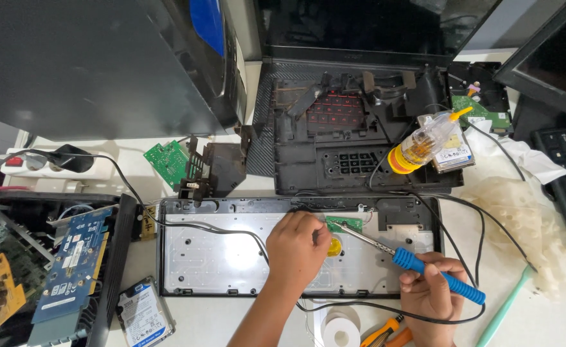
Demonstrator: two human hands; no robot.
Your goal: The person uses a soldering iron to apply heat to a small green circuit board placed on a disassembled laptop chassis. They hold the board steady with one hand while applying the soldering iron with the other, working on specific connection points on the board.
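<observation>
At the far left of my bench, a blue expansion card (72, 265) stands on edge in an opened black case (112, 270), with a bare hard drive (144, 316) lying just in front of it on the white table (138, 254). A small green circuit board (166, 161) lies farther back, beside a black plastic bracket (213, 168). Across the middle stretches an upturned keyboard tray (231, 257), its silvery metal back plate facing me, and behind it sits a stripped black laptop base (353, 138). My left hand (297, 247) rests on the plate, fingers curled shut, pressing down beside a little green board (345, 223) fixed near the tray's top edge; whether the fingers pinch anything, I cannot tell. A yellow spot (334, 247) shows just under my thumb. My right hand (432, 294) grips the blue handle of a soldering iron (418, 263), whose metal tip reaches left to touch the little green board. Its black cord (469, 225) loops around the tray's right end. A clear bottle with a yellow cap (424, 144) lies on the laptop base, a roll of white tape (342, 329) and an orange-handled tool (386, 331) sit near my wrists, and a crumpled white cloth (527, 218) lies at right.
</observation>
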